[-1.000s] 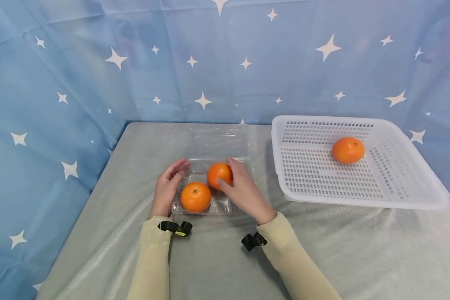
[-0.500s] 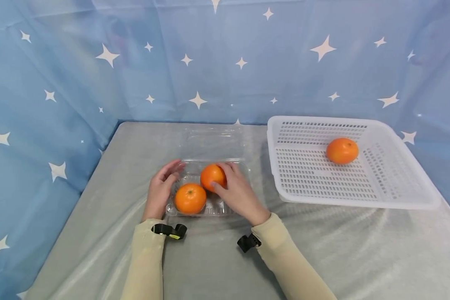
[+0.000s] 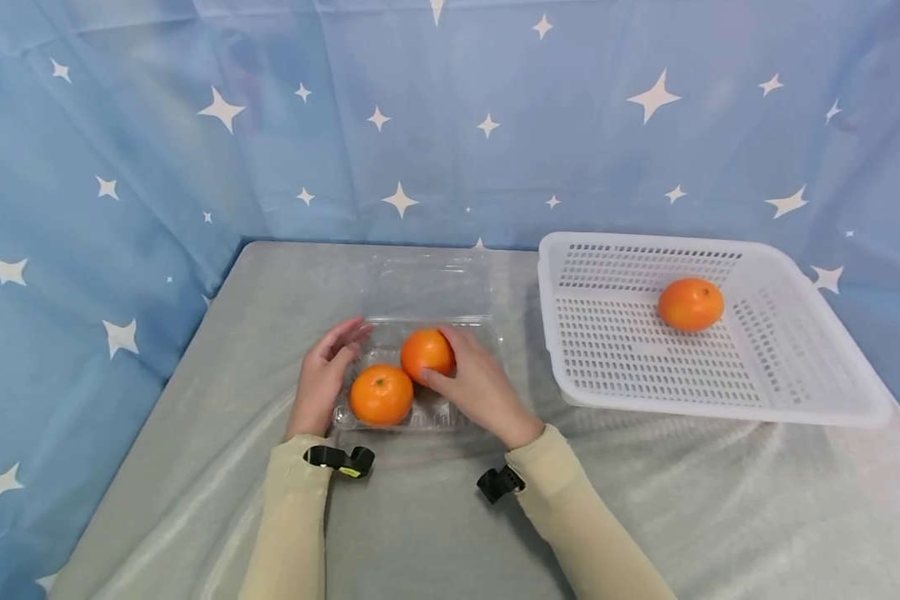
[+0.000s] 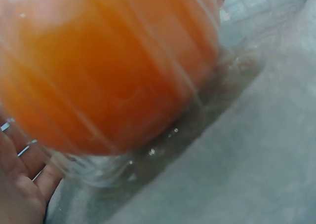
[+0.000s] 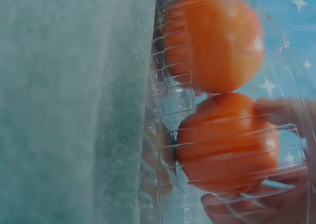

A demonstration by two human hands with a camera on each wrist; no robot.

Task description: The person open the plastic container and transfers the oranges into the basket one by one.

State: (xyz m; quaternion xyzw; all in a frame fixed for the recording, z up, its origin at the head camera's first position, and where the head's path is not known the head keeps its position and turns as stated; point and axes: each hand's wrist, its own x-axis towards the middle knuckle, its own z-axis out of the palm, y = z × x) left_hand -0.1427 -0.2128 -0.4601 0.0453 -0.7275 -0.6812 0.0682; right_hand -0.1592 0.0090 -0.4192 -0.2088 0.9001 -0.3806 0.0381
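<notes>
A clear plastic clamshell box [image 3: 450, 419] lies on the cloth with its transparent lid [image 3: 427, 287] folded back behind it. Two oranges are inside: the front-left orange [image 3: 381, 395] and, just behind it to the right, the second orange [image 3: 426, 354]. My right hand [image 3: 483, 383] grips this second orange, thumb in front and fingers at its far right side. In the right wrist view the fingers [image 5: 276, 202] show through the clear wall. At the box's left side is my left hand [image 3: 326, 375], its fingers loosely bent along the wall, holding no orange.
To the right stands a white perforated plastic basket [image 3: 720, 408] with one more orange [image 3: 691, 304] in it. Grey cloth [image 3: 412, 517] covers the table. A blue curtain with white stars [image 3: 435, 108] hangs behind and at the left.
The head view has shifted slightly. My right hand's fingers sit a little lower around the second orange. The left hand, the box and the basket keep their places.
</notes>
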